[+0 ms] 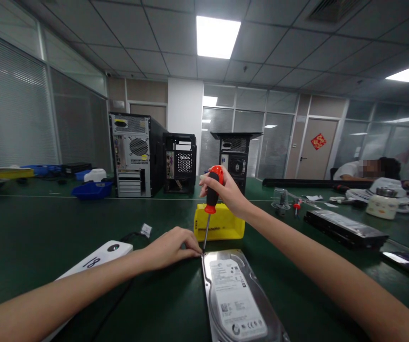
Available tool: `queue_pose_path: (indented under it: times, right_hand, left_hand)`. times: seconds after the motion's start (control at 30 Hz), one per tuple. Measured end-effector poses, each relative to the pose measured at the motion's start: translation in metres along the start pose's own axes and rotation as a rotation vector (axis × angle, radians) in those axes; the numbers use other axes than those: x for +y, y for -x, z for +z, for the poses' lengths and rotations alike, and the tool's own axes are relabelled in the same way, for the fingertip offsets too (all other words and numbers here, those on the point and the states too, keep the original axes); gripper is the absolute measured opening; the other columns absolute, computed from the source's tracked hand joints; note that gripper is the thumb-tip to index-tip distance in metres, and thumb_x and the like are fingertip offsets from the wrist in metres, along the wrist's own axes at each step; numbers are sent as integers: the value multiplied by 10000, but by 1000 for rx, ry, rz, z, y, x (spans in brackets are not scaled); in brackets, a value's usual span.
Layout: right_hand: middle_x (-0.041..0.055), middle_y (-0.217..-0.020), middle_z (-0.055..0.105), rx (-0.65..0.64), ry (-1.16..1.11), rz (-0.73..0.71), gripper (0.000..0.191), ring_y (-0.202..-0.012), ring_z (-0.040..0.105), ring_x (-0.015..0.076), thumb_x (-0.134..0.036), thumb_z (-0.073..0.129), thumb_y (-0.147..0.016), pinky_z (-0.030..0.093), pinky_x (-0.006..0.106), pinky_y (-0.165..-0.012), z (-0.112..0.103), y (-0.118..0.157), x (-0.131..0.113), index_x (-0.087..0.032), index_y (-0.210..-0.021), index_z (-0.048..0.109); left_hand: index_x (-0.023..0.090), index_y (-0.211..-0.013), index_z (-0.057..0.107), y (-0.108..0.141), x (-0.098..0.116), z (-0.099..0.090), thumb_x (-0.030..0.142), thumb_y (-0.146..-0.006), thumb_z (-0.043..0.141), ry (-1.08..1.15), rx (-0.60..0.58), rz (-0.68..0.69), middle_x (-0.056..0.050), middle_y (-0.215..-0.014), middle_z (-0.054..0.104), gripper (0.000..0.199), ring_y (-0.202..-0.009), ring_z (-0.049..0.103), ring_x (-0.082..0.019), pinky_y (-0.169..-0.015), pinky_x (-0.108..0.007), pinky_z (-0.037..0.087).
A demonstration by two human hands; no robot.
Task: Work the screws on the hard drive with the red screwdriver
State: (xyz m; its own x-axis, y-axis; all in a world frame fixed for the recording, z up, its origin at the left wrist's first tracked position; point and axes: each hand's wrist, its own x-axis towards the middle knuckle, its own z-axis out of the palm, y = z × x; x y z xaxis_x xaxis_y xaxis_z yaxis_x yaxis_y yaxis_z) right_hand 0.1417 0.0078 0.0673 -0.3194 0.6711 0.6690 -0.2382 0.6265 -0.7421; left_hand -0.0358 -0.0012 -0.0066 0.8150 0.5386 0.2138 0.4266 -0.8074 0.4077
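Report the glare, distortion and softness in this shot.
Head view: the central ceiling light panel glares blown-out white; head view: the tiled ceiling splays toward the edges, wide-angle fashion; head view: the hard disk drive carries fine print too soft to read.

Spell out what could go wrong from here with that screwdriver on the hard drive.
The screwdriver tip is at the far left corner of the hard drive, close beside the fingers of the left hand; a slip might jab them.

The screwdriver, held in the right hand, looks tilted, so its tip could skid and scratch the metal.

The drive lies on the green tabletop and might shift under pressure.
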Motion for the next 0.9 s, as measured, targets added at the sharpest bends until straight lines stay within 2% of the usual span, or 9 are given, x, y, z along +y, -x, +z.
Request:
queue_pose_path:
  times: [0.17,0.27,0.4,0.47,0.63,0.9]
  right_hand:
    - [-64,-701,565,9,-142,62,381,-575,578,87,-297,639,-716,514,273,-615,6,1,-3,-237,-924,324]
    - [-42,-721,568,32,-191,119,322,-644,588,90,-275,647,-708,515,254,-651,7,0,-7,-212,-892,392]
    - [-7,-845,571,-43,-297,158,238,-726,581,111,-290,615,-728,506,275,-681,6,1,-9,-201,-919,505]
    - [-6,-861,575,-58,-355,191,235,-707,573,111,-321,586,-750,497,278,-656,7,1,-8,-215,-945,508]
    - [-50,-745,562,60,-403,174,283,-590,514,70,-307,642,-713,428,198,-524,13,-1,0,-237,-891,433]
    - [-24,-729,564,45,-434,217,221,-561,510,83,-376,589,-735,429,227,-523,9,0,0,-192,-820,500]
  left_hand:
    - [213,-894,677,1,-1,1,297,-824,528,-6,11,-9,-13,-922,638,184,-850,579,-124,-761,-195,409]
    - [214,-892,676,1,-2,1,301,-823,528,-3,15,-20,-10,-922,637,185,-845,579,-123,-754,-193,410]
    - [211,-879,678,1,-4,2,293,-818,536,-11,14,-6,-8,-907,637,174,-838,578,-121,-757,-192,408]
    - [208,-872,678,0,-4,3,292,-817,538,-17,25,-2,-8,-900,637,173,-835,578,-119,-757,-192,409]
    - [210,-886,677,0,-1,2,290,-821,531,-16,14,-15,-12,-912,639,179,-840,580,-123,-755,-198,416]
    - [205,-877,681,0,-2,2,301,-823,522,7,17,-9,-22,-915,639,193,-851,582,-130,-767,-205,418]
